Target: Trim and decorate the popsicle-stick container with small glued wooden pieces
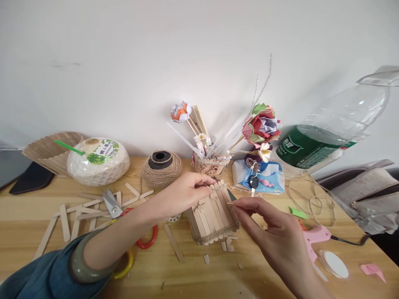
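Note:
A small box of wooden craft sticks (pixel 209 218), trimmed with twine, lies tilted on the wooden table. My left hand (pixel 190 192), with a ring on one finger, is closed on the box's far upper edge. To the right of the box, my right hand (pixel 264 216) pinches a small thin piece of wood (pixel 231 204) between thumb and finger, close to the box's side. A star-shaped bit of wood (pixel 198 206) shows on the box's front. Small cut stick ends (pixel 230 248) lie just in front of it.
Scissors (pixel 112 204) and loose sticks (pixel 65 223) lie left, near a coconut (pixel 98 161). Behind are a twine spool (pixel 161 167) and a pot (pixel 210 166) with paper flowers. On the right are a large bottle (pixel 314 145), a pink glue gun (pixel 316 236) and a round white roll (pixel 335 264).

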Demonstrator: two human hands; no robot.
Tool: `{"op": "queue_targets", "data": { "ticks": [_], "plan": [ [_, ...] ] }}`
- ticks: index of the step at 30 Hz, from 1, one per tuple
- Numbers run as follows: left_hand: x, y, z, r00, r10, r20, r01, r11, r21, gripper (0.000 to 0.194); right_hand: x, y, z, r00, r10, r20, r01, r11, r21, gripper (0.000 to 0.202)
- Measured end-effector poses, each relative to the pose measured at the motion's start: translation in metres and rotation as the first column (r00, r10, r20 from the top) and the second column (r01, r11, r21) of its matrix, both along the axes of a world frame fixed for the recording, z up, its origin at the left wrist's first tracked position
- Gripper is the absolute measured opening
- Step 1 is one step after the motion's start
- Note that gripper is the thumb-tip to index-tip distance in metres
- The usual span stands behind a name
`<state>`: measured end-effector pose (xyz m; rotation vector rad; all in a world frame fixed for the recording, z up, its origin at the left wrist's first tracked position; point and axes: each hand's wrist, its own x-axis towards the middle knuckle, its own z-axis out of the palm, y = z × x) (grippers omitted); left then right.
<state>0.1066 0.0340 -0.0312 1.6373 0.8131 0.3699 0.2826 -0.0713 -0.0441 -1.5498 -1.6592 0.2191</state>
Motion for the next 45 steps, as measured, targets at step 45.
{"op": "queue_targets", "data": {
  "ticks": [45],
  "plan": [
    [-0.007,0.006,0.005,0.987,0.155,0.054,-0.15,0.985,-0.085,0.027,0.01,-0.029,-0.061,0.921,0.31,0.236,-0.236,0.926,-0.295,0.016]
  ]
}}
